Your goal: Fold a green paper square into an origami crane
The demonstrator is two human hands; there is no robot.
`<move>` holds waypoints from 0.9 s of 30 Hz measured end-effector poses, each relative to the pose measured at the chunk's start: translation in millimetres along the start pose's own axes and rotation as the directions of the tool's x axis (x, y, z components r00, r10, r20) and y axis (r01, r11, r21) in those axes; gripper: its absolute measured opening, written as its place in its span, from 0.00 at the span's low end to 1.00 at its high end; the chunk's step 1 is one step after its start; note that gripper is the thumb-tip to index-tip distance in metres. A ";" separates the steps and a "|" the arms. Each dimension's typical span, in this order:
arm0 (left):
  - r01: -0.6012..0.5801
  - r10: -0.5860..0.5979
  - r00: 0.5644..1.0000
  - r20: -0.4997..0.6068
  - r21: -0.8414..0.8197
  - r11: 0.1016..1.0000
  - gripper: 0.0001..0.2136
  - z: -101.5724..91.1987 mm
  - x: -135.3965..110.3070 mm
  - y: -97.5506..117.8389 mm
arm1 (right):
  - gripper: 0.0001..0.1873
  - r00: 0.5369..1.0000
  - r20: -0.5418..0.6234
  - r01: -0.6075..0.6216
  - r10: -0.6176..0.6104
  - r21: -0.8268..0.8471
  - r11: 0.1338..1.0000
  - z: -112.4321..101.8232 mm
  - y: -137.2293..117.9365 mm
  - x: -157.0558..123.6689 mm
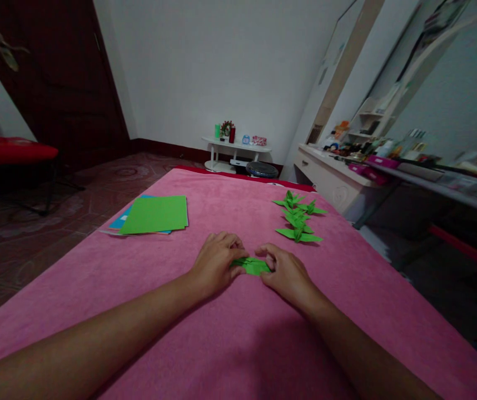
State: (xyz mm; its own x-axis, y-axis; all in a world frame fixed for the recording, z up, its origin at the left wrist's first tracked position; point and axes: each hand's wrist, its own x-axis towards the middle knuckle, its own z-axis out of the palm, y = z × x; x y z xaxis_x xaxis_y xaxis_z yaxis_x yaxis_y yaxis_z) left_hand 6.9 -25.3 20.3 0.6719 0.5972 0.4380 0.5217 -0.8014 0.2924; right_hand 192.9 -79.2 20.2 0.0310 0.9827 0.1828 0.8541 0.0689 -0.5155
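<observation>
Between my two hands a small folded piece of green origami paper (256,266) lies low over the pink cloth (222,339). My left hand (218,260) grips its left end, thumb in front and fingers curled behind. At the right end, my right hand (285,272) pinches the paper between thumb and bent fingers. The fingers hide both ends of the folded piece. Several green origami cranes (297,232) are grouped beyond my right hand. Farther left rests a stack of square paper sheets (155,214), green on top with blue edges showing beneath.
A low white shelf (238,145) with small items stands against the far wall. To the right, a cluttered dressing table (334,161) runs beside the bed-like surface. A red chair (13,153) is at the left, near a dark wooden door (50,78).
</observation>
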 end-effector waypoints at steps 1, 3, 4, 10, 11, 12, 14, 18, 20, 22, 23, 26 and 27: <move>-0.016 0.016 1.000 0.018 0.000 1.000 0.14 0.5 0.2 -1.3 | 0.22 1.000 0.000 0.027 -0.027 -0.030 0.999 -1.5 -1.6 -1.2; -0.028 0.028 0.999 0.040 0.000 1.000 0.11 2.4 0.3 -3.7 | 0.23 0.997 0.010 0.078 -0.078 -0.072 0.994 -3.3 -3.5 -2.9; -0.027 0.027 0.999 0.045 -0.001 1.000 0.10 3.4 0.2 -4.7 | 0.23 0.996 0.016 0.094 -0.093 -0.088 0.992 -3.6 -3.8 -3.3; -0.029 0.030 0.996 0.080 -0.015 0.999 0.07 4.4 -1.5 -4.8 | 0.18 0.983 0.080 0.177 -0.165 -0.186 0.967 -7.4 -3.1 -3.0; -0.030 0.031 0.996 0.084 -0.017 0.999 0.07 3.9 -1.7 -4.3 | 0.18 0.979 0.086 0.198 -0.184 -0.195 0.961 -9.0 -3.2 -3.2; -0.031 0.032 0.996 0.087 -0.020 0.999 0.07 3.6 -1.9 -4.0 | 0.18 0.974 0.094 0.220 -0.205 -0.199 0.955 -10.7 -3.4 -3.5; -0.026 0.029 0.996 0.087 -0.038 0.999 0.07 4.8 -1.9 -4.7 | 0.17 0.963 0.116 0.264 -0.245 -0.195 0.944 -13.6 -3.6 -3.9; 0.082 -0.071 0.995 0.072 -0.164 0.983 0.08 14.0 -0.5 -12.5 | 0.12 0.960 0.126 0.268 -0.251 -0.146 0.952 -12.1 -0.4 -1.6; 0.147 -0.132 0.988 0.082 -0.224 0.964 0.11 18.5 0.7 -16.9 | 0.10 0.973 0.102 0.218 -0.209 -0.088 0.972 -7.1 3.1 1.2; 0.154 -0.138 0.987 0.084 -0.240 0.959 0.14 20.4 1.3 -19.1 | 0.13 0.984 0.062 0.172 -0.170 -0.036 0.984 -1.5 6.5 4.3; 0.149 -0.133 0.988 0.082 -0.238 0.960 0.15 20.3 1.3 -19.3 | 0.16 0.986 0.045 0.159 -0.158 -0.025 0.987 0.9 7.8 5.7; 0.148 -0.141 0.989 0.047 -0.236 0.960 0.22 18.8 -0.1 -17.4 | 0.24 0.988 0.030 0.152 -0.152 -0.001 0.988 4.9 8.8 8.2; 0.153 -0.151 0.988 0.028 -0.236 0.960 0.25 18.6 -0.8 -16.7 | 0.23 0.988 0.040 0.151 -0.151 0.011 0.988 5.0 8.3 8.4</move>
State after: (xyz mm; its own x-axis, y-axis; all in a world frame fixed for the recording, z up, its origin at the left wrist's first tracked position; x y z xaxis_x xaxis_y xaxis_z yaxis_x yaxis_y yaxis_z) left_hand 7.4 -11.8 -0.7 0.5999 0.7121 0.3647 0.4800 -0.6850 0.5481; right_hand 197.6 -69.5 13.3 -0.1195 0.9671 0.2246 0.8434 0.2182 -0.4909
